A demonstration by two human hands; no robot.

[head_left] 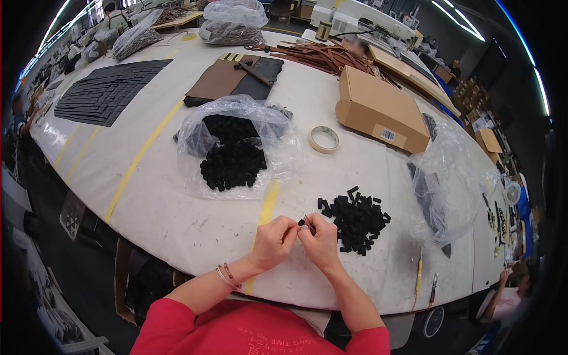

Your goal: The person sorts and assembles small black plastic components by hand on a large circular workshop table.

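Note:
My left hand (273,241) and my right hand (319,239) meet over the near part of the white table, both closed in a pinch. Between their fingertips is a small black piece (302,223), mostly hidden, which my left fingers seem to grip. A thin pointed tool (306,218) sticks up from my right fingers; its kind is too small to make out. Just right of my right hand lies a loose pile of short black tube-like pieces (358,222). Beyond my left hand, a clear plastic bag (278,142) lies open with many rounded black pieces (234,165) spilling out.
Beyond the hands are a tape roll (324,139), a cardboard box (381,106), and a hammer (254,72) on brown and black sheets. Black strips (109,92) lie far left. A plastic bag (447,183), a yellow pen-like tool (419,275) and another slim tool (434,288) lie right.

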